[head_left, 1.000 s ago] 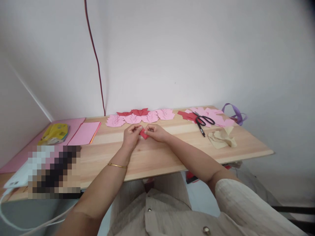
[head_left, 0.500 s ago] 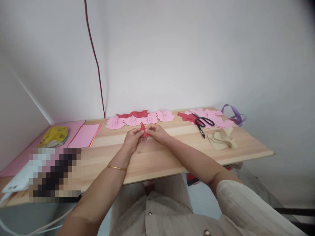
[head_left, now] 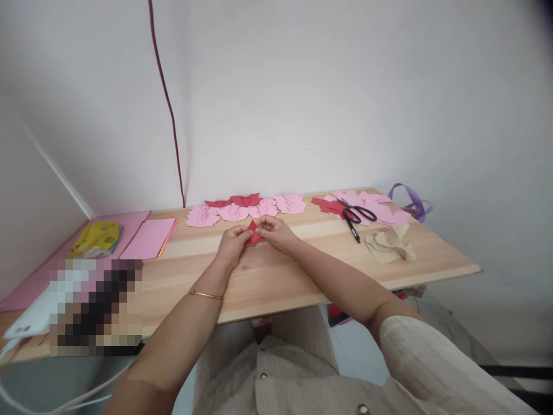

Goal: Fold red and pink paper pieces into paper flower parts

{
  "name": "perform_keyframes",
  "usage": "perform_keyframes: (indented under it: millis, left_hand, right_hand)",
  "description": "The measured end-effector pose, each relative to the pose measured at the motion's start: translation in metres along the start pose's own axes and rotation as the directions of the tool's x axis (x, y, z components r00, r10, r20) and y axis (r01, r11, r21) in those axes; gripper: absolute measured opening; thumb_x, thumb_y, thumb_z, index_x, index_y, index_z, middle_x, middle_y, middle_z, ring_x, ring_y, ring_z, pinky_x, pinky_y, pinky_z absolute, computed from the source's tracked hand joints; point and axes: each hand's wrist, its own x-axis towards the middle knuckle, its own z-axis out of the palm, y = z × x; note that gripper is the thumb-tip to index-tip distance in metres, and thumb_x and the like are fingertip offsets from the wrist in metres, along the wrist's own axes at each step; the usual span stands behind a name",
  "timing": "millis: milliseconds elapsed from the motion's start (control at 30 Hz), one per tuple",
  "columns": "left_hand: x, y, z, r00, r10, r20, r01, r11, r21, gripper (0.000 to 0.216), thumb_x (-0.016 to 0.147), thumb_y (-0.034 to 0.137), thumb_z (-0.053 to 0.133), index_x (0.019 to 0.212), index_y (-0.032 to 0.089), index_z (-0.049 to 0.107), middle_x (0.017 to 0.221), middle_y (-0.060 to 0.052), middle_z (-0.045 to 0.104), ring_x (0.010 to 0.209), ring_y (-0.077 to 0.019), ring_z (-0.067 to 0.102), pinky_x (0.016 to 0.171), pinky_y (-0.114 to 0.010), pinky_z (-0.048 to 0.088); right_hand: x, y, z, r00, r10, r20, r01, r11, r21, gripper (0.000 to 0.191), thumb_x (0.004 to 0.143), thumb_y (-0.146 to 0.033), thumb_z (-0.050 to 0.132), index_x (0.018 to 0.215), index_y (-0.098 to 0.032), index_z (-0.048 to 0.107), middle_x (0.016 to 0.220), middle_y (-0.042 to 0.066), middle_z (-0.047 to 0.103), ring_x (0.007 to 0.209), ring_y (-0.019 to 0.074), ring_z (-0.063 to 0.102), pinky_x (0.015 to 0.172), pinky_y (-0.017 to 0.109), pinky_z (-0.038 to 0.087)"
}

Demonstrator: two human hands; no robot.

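A small folded piece of red paper (head_left: 254,233) is held between both hands, above the middle of the wooden table. My left hand (head_left: 233,243) pinches its left side, thumb on top. On its right side my right hand (head_left: 276,233) grips it between thumb and fingers; some fingertips are hidden behind. Just beyond the hands lies a row of folded pink paper pieces (head_left: 233,212), with a couple of folded red pieces (head_left: 245,200) behind them against the wall.
Black-handled scissors (head_left: 359,213) rest on cut pink paper strips (head_left: 380,207) and red strips (head_left: 326,206). Nearby are a black pen (head_left: 352,229), crumpled tan paper (head_left: 390,245) and purple ribbon (head_left: 410,199). Pink sheets (head_left: 149,237) and a yellow packet (head_left: 95,239) sit at left.
The red paper has turned slightly between my fingers, its upper point now lower and its lower part more visible. My hands stay in nearly the same place.
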Motion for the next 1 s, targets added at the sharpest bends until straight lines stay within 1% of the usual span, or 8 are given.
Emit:
perform_keyframes:
  millis: [167,367,567,667,733,800,900,1000]
  left_hand:
    - [0.004,-0.003,-0.004,1.0,0.0,0.019,0.0,1.0,-0.002,0.019,0.057,0.024,0.073,0.072,0.012,0.07,0.065,-0.004,0.067,0.057,-0.0129,0.058,0.057,-0.025,0.046]
    - [0.003,0.001,-0.006,0.997,-0.053,0.053,0.054,0.998,-0.011,0.021,0.06,0.024,0.07,0.075,0.011,0.068,0.068,-0.006,0.068,0.06,-0.015,0.061,0.059,-0.028,0.051]
    - [0.001,0.007,-0.003,0.995,-0.092,0.044,0.094,0.995,-0.039,0.017,0.062,0.024,0.066,0.071,0.01,0.065,0.068,-0.008,0.068,0.06,-0.0174,0.064,0.056,-0.029,0.052]
    - [0.001,0.007,-0.003,0.993,-0.109,0.038,0.11,0.994,-0.018,0.023,0.065,0.03,0.069,0.072,0.009,0.066,0.07,-0.009,0.068,0.059,-0.0165,0.064,0.056,-0.029,0.052]
    - [0.001,0.006,-0.005,0.993,-0.111,0.039,0.11,0.994,0.01,0.028,0.064,0.034,0.072,0.075,0.009,0.067,0.069,-0.008,0.068,0.058,-0.0153,0.063,0.056,-0.028,0.052]
    - [0.001,0.004,-0.006,0.993,-0.109,0.041,0.107,0.994,0.033,0.029,0.062,0.034,0.075,0.074,0.009,0.067,0.068,-0.007,0.067,0.058,-0.0146,0.063,0.057,-0.027,0.052]
    - [0.001,0.003,-0.007,0.992,-0.116,0.053,0.113,0.993,0.042,0.028,0.06,0.033,0.077,0.071,0.009,0.066,0.067,-0.006,0.067,0.059,-0.0147,0.063,0.059,-0.028,0.052]
    - [0.001,0.004,-0.008,0.993,-0.111,0.051,0.11,0.993,0.031,0.027,0.059,0.032,0.077,0.071,0.01,0.067,0.068,-0.006,0.067,0.061,-0.0149,0.063,0.06,-0.028,0.052]
  right_hand:
    - [0.0,-0.001,0.0,1.0,-0.025,-0.005,0.025,1.0,-0.015,0.018,0.072,-0.029,0.066,0.084,-0.017,0.059,0.073,-0.002,0.06,0.066,0.0096,0.057,0.069,0.024,0.046]
    - [-0.001,-0.005,-0.002,0.998,-0.049,0.028,0.053,0.987,-0.152,0.014,0.072,-0.024,0.059,0.083,-0.016,0.061,0.073,0.0,0.061,0.067,0.0107,0.056,0.066,0.024,0.045]
    - [-0.001,-0.004,-0.004,0.984,-0.181,0.008,0.173,0.928,-0.331,0.014,0.07,-0.018,0.055,0.08,-0.016,0.065,0.08,0.002,0.063,0.072,0.0116,0.056,0.068,0.025,0.045]
    - [-0.001,-0.005,-0.005,0.971,-0.236,0.02,0.224,0.886,-0.406,0.015,0.07,-0.017,0.053,0.079,-0.017,0.065,0.08,0.003,0.063,0.072,0.0121,0.056,0.069,0.025,0.044]
    - [-0.001,-0.006,-0.004,0.968,-0.25,0.033,0.239,0.871,-0.43,0.016,0.069,-0.016,0.052,0.079,-0.017,0.065,0.079,0.003,0.062,0.073,0.0124,0.055,0.069,0.026,0.044]
    - [-0.002,-0.007,-0.003,0.975,-0.22,0.036,0.216,0.885,-0.412,0.015,0.069,-0.017,0.053,0.08,-0.016,0.063,0.078,0.003,0.061,0.071,0.0121,0.055,0.069,0.026,0.044]
    - [-0.003,-0.01,-0.002,0.992,-0.125,0.032,0.129,0.948,-0.291,0.019,0.07,-0.021,0.056,0.088,-0.016,0.059,0.08,0.002,0.059,0.071,0.0116,0.054,0.068,0.025,0.044]
    - [-0.003,-0.015,-0.003,0.998,-0.051,-0.03,0.044,0.976,-0.215,0.02,0.072,-0.026,0.056,0.09,-0.017,0.055,0.082,0.001,0.058,0.074,0.0111,0.054,0.071,0.026,0.044]
